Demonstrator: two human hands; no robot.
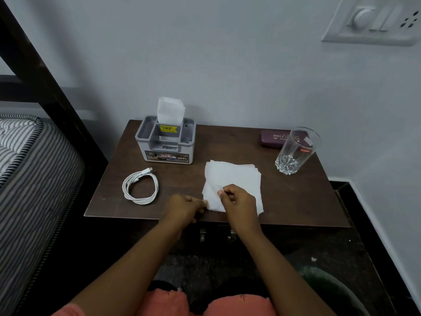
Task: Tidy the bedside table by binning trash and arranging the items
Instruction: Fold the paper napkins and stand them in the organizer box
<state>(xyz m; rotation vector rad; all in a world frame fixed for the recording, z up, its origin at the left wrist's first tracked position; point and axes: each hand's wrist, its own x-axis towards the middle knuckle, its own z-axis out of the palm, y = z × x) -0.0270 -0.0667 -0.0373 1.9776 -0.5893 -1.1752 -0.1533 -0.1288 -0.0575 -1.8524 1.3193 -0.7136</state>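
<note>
A white tissue (232,179) lies flat near the front middle of the dark wooden bedside table (296,201). My right hand (239,201) rests on its near part and pinches a fold of it. My left hand (184,208) pinches the tissue's near left corner at the table's front edge. A grey tissue box (166,142) with one tissue sticking up stands at the back left. A coiled white cable (140,187) lies at the front left. An empty drinking glass (296,151) stands at the right, with a maroon spectacle case (275,139) behind it.
A bed with a striped mattress (27,167) and a dark frame borders the table on the left. The wall runs behind and to the right, with a switch plate (373,19) at the top right. A green bin (330,286) sits on the floor at the lower right.
</note>
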